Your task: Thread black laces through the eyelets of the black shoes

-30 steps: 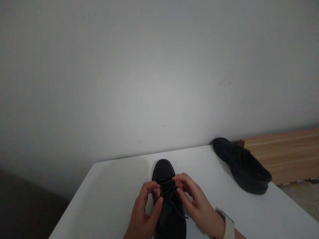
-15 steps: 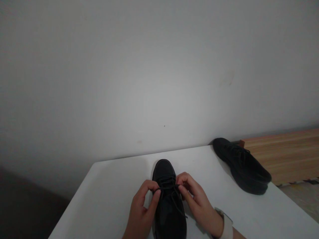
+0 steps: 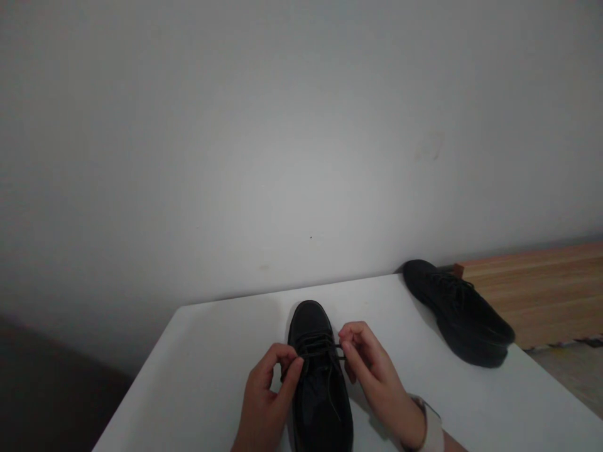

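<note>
A black lace-up shoe stands on the white table between my hands, toe pointing to the wall. My left hand pinches the black shoelace at the left edge of the lacing, thumb against forefinger. On the other side, my right hand holds a loop of the same lace between thumb and fingertips, pulled out a little to the right of the shoe. One loose lace end hangs down over the shoe's opening. A pale band is around my right wrist.
A second black lace-up shoe lies at the table's right edge, its laces tied. The white table meets a grey-white wall. Beyond the right edge is a wood-grain board, lower down.
My right hand has moved slightly right, away from the shoe, drawing lace out with it. The loose lace end has shifted inward over the opening. My left hand has hardly moved.
</note>
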Tool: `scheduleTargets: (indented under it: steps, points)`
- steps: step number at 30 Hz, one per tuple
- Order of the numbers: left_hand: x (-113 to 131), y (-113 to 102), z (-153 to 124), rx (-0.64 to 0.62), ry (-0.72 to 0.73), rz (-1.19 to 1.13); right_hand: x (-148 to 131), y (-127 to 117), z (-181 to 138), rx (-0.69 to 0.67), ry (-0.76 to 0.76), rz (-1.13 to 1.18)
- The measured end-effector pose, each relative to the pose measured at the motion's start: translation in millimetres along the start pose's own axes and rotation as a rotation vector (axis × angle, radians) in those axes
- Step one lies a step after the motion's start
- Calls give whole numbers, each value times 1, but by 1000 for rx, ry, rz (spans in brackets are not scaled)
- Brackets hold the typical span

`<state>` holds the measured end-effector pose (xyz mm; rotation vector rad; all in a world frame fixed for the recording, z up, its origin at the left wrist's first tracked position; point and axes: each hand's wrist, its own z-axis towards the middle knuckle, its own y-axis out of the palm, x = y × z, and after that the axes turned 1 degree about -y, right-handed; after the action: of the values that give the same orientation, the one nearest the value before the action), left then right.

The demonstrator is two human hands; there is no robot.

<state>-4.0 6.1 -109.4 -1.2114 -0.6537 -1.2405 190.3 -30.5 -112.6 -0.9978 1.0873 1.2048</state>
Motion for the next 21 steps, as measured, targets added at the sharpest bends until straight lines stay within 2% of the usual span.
scheduleTargets:
  steps: [7,11,17,21]
  points:
    - [4,-2,2,-54,1,16,-7,-7,6,-105,-19,-110]
    - [5,-1,4,-78,-17,34,-5,-8,8,-117,-70,-156]
    - [6,-1,3,-63,-70,-2,1,-5,6,-52,-11,-10]
    - [4,-2,2,5,-99,-21,1,-3,6,-12,-2,97]
